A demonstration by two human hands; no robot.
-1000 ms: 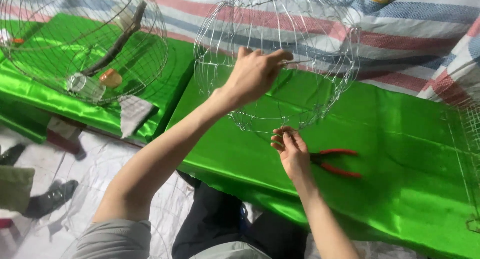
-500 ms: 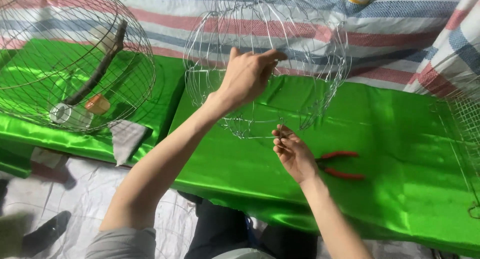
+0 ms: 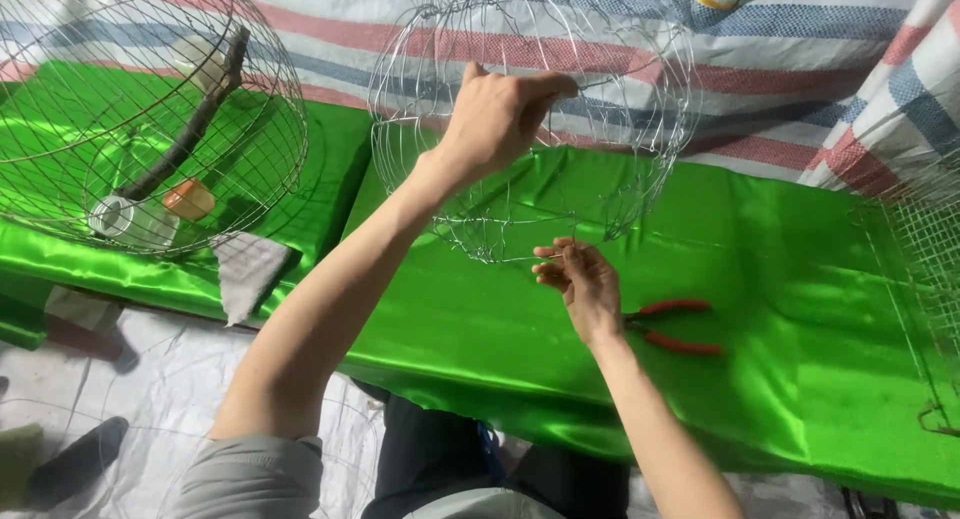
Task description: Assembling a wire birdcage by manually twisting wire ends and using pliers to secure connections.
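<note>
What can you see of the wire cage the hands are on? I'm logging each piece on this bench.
The wire cage is a rounded, open frame of thin silvery wire, unfinished-looking, held up over the green cloth. The left hand grips its upper wires; the right hand pinches a wire at its lower rim. Nothing shows inside it.

Green cloth (image 3: 800,279) open on the right; red pliers (image 3: 675,326) & wire cage (image 3: 150,109) at left block.

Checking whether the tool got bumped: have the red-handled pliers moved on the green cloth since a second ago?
No. The red-handled pliers lie on the green cloth just beside the right hand, as before; only the camera shifted.
</note>
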